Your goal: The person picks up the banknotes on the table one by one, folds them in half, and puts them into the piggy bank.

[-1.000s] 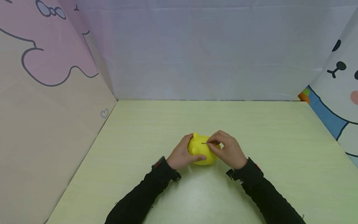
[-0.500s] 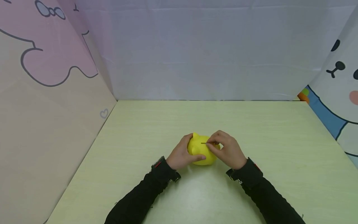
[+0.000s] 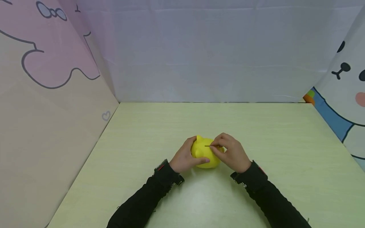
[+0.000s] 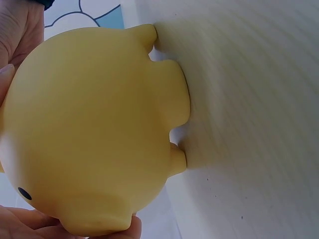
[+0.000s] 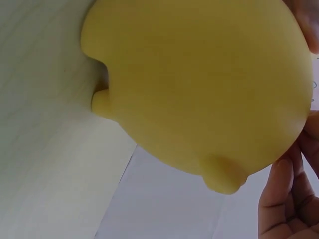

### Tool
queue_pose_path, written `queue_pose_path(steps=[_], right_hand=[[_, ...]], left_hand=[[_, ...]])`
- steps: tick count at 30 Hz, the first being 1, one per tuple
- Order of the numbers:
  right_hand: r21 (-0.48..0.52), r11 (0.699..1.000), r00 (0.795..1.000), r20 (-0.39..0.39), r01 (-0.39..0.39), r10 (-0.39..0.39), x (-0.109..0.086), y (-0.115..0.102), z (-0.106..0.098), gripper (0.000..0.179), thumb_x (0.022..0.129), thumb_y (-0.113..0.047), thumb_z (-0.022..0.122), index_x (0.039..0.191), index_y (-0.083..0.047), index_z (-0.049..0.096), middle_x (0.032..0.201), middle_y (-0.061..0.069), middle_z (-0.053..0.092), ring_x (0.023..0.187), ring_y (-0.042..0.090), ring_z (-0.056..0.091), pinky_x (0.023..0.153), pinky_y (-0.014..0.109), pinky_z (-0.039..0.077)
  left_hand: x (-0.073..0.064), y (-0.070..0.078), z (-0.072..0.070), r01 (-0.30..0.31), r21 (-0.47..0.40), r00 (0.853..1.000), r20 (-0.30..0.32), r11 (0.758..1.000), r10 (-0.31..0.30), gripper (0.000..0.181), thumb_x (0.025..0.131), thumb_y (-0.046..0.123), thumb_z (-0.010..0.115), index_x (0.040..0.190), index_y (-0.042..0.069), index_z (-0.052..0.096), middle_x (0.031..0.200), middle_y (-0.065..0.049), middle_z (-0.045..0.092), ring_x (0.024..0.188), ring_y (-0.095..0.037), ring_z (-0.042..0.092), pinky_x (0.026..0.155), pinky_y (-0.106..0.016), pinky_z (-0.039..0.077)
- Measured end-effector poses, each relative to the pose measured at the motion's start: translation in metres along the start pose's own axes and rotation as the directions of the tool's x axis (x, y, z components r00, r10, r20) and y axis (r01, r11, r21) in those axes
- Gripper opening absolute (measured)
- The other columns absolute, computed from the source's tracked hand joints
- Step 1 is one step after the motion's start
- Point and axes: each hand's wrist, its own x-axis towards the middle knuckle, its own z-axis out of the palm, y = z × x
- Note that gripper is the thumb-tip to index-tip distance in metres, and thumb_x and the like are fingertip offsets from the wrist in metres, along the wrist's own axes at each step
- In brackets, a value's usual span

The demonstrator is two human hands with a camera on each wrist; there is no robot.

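A yellow piggy bank (image 3: 205,160) stands on the table, its snout (image 4: 97,219) toward the left. A thin dark slot (image 3: 207,146) runs along its top. My left hand (image 3: 186,155) grips the left end, thumb across the near side and fingers round the snout. Above the slot's right end, my right hand (image 3: 231,152) has thumb and forefinger brought together; whatever may lie between those fingertips is hidden. The right wrist view shows the right fingers (image 5: 279,186) close against the bank's top, near its short tail (image 5: 224,175).
A pale wooden table (image 3: 159,123) spreads around the hands. White sheeting (image 3: 211,57) rises behind its back edge. Panels with cartoon drawings stand at the left (image 3: 57,126) and right (image 3: 339,104). Black sleeves and wrist straps cover both arms.
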Motion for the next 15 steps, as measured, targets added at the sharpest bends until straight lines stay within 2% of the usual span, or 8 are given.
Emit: queue_pose_path(steps=[9, 15], right_hand=[[-0.033, 0.999, 0.999, -0.002, 0.041, -0.041, 0.0001, -0.0005, 0.0002, 0.011, 0.078, -0.001, 0.08, 0.084, -0.007, 0.074, 0.087, 0.004, 0.061, 0.078, 0.013, 0.054, 0.068, 0.028, 0.052], [-0.053, 0.998, 0.999, 0.005, 0.041, -0.041, 0.0011, -0.0037, -0.001, 0.01, 0.077, -0.002, 0.08, 0.082, -0.006, 0.073, 0.087, 0.005, 0.06, 0.078, 0.014, 0.054, 0.068, 0.03, 0.053]], left_hand=[[0.0007, -0.0011, 0.0002, -0.008, -0.001, 1.0, -0.005, 1.0, 0.008, 0.094, 0.082, 0.038, 0.079, 0.152, 0.004, 0.025, 0.143, -0.014, 0.041, 0.103, -0.02, 0.05, 0.088, -0.033, 0.046], [-0.0001, 0.0007, -0.0003, -0.003, 0.003, 1.0, -0.002, 1.0, 0.003, 0.094, 0.082, 0.038, 0.079, 0.152, 0.004, 0.025, 0.143, -0.014, 0.041, 0.103, -0.02, 0.05, 0.088, -0.033, 0.046]])
